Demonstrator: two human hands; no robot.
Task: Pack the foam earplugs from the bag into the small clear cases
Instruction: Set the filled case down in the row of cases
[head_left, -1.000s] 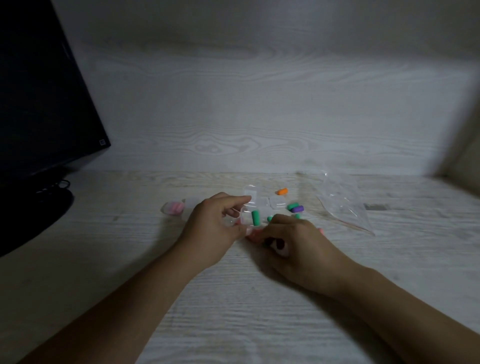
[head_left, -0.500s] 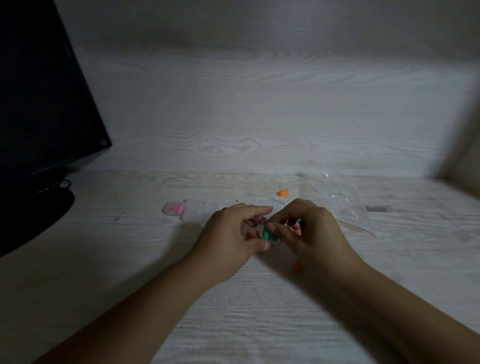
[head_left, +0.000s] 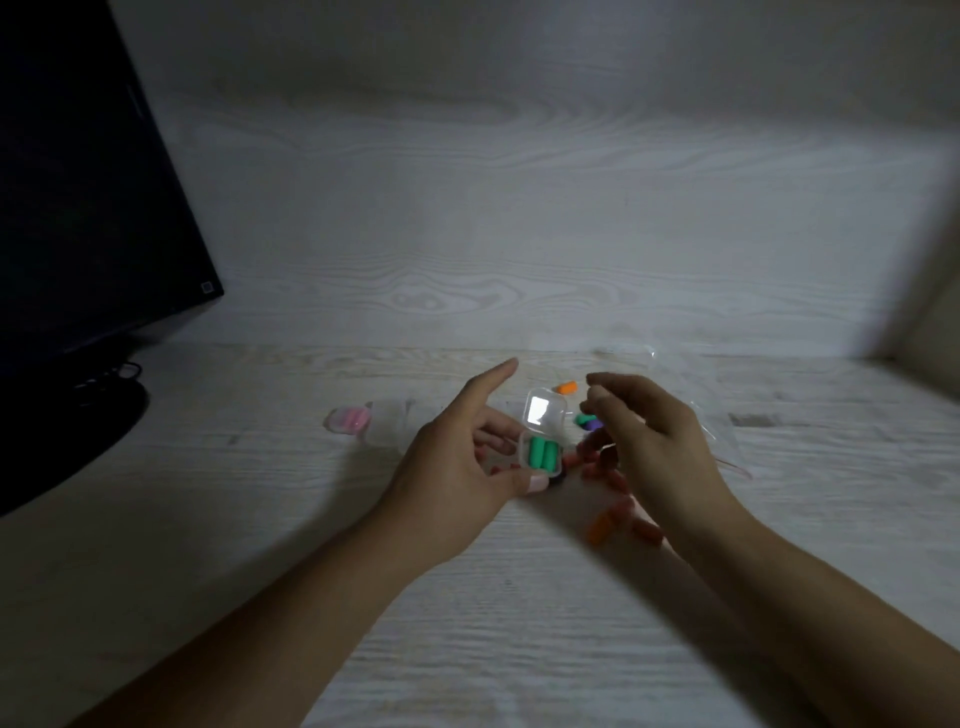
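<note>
left hand (head_left: 457, 467): thumb and fingers pinch the small clear hinged plastic case (head_left: 542, 451), index finger straight
case: lid up, two green foam earplugs (head_left: 540, 453) inside
right hand (head_left: 649, 441): just right of case, fingers loosely curled, holds nothing I can see
loose earplugs: orange one (head_left: 565, 387) behind case, green/purple right of it, more orange ones on the bench (head_left: 519, 623) below right hand
clear plastic bag (head_left: 717, 431): right of case, flat
pink-filled case (head_left: 349, 419): left of case
risk: lid snapped shut on a protruding plug; light plugs could get knocked off by the right wrist
writing: none readable
</note>
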